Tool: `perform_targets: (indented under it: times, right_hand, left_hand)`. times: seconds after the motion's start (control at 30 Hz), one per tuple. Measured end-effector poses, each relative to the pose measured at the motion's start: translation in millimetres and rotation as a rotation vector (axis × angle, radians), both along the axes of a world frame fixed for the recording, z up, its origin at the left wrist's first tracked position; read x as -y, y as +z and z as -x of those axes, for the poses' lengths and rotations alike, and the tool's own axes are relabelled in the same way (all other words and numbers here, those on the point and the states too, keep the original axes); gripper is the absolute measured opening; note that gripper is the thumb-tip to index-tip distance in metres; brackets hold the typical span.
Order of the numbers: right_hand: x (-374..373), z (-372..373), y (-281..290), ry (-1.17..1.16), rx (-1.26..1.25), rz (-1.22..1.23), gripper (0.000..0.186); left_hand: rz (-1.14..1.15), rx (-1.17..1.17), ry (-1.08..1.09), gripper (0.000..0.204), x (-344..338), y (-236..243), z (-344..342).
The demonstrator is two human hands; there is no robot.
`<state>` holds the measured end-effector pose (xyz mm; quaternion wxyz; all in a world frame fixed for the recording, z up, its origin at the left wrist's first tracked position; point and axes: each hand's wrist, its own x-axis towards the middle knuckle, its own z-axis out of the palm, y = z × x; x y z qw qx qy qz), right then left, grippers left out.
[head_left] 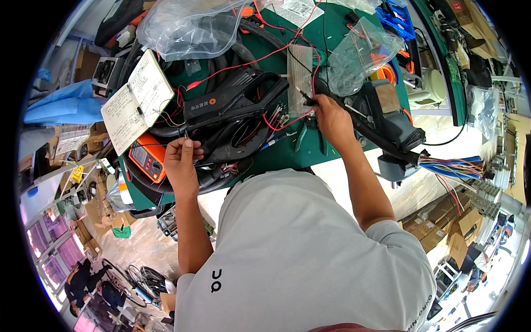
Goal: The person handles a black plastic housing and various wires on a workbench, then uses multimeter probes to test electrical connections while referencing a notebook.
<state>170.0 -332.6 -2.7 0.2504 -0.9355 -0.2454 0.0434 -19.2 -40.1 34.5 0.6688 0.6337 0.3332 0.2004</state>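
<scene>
My left hand [182,160] is closed in a pinch around the end of a thin wire [186,134], beside the black charging-gun housing [207,109]. Farther right, my right hand [335,124] grips a black test lead [307,99] between thumb and fingers; its pale tip points up and left. An orange multimeter [147,157] lies just left of my left hand. A red lead [243,60] with a red clip [193,85] loops across the bench. Thin yellow and green wires [166,114] rise near the open handwritten notebook [124,105].
Clear plastic bags [188,30] lie at the far side of the green bench [301,157]. Green-handled pliers [301,137] lie near my right hand. Thick black cable [381,146] runs right, ending in a bundle of coloured wires [453,167]. A blue bin [395,22] stands at the far right.
</scene>
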Motion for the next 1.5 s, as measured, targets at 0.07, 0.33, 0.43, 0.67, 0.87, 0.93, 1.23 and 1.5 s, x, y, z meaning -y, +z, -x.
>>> perform_targets:
  times: [0.07, 0.33, 0.43, 0.67, 0.87, 0.93, 1.23, 1.5]
  right_hand:
    - [6.2, 4.1, 5.1, 0.086, 0.015, 0.026, 0.022]
    - [27.0, 11.2, 27.5, 0.058, -0.12, 0.233, 0.04]
    - [34.2, 8.4, 37.5, 0.015, -0.182, 0.248, 0.043]
    - [54.0, -8.9, 53.5, 0.057, -0.214, -0.09, 0.029]
    - [32.4, -29.6, 21.3, -0.036, -0.08, -0.08, 0.023]
    - [12.6, -46.9, -7.2, -0.063, 0.052, -0.087, 0.027]
    - [-76.1, -124.7, -33.3, 0.277, 0.617, 0.262, 0.031]
    - [-56.7, -177.3, 64.3, 0.452, -0.219, -0.164, 0.02]
  left_hand:
    - [0.006, 0.002, 0.002, 0.016, -0.2, -0.6, -0.2]
    - [0.015, -0.012, 0.016, 0.013, 1.2, -0.7, -2.8]
    - [0.025, -0.006, 0.01, 0.013, 0.5, -2.3, -2.9]
    - [0.027, -0.005, 0.011, 0.013, 0.3, -4.3, -3.3]
    - [0.028, -0.003, -0.005, 0.015, 1.3, -4.0, -4.3]
    - [0.031, -0.001, -0.007, 0.013, 2.4, -0.2, -6.4]
    - [0.028, 0.0, 0.004, 0.014, -1.5, 6.8, -4.2]
    - [0.045, 0.022, 0.063, 0.015, -0.8, 1.5, 6.2]
